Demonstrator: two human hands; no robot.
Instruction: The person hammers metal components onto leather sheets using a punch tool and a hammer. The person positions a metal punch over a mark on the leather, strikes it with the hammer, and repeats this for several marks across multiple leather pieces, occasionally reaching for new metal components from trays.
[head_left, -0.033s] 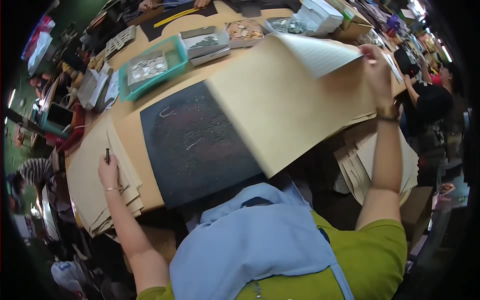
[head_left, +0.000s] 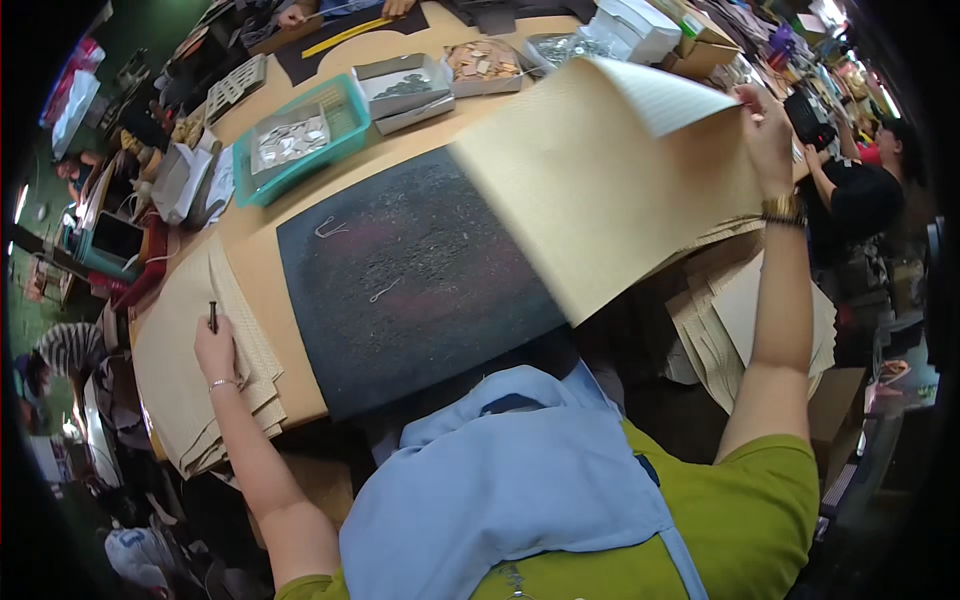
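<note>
My right hand [head_left: 768,140] pinches the far right corner of a large beige sheet [head_left: 590,190], whose lifted edge curls over to show a pale, lined side. The sheet's near left corner is blurred and hangs over a black mat [head_left: 400,330] strewn with dark crumbs and two short pieces of pale string. On the left, my left hand [head_left: 215,350] is closed around a short dark rod with a wider head [head_left: 213,317], which stands upright from the fist. That hand rests on a stack of beige sheets [head_left: 170,370].
Beyond the mat are a teal basket [head_left: 243,170] of small pale pieces, a grey-lined box [head_left: 400,105] and a box of tan pieces [head_left: 485,62]. More sheets [head_left: 735,310] hang below the table's right edge. Another person's hand [head_left: 397,8] is by a yellow ruler [head_left: 345,38].
My right hand has moved a little to the right with the beige sheet, baring more of the black mat. My left hand stays on its stack.
</note>
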